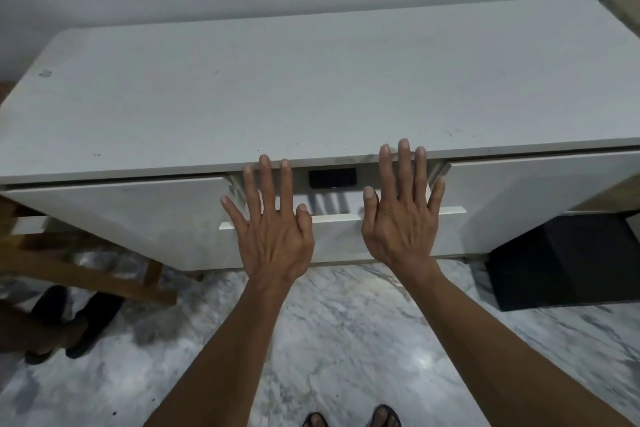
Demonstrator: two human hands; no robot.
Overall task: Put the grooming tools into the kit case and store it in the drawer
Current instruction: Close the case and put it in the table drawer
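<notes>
A person's left hand and right hand lie flat, fingers spread and grasping nothing, against the front of a partly open white drawer in a white cabinet. A dark kit case sits inside the drawer's gap, between the two hands, above a marble floor.
</notes>
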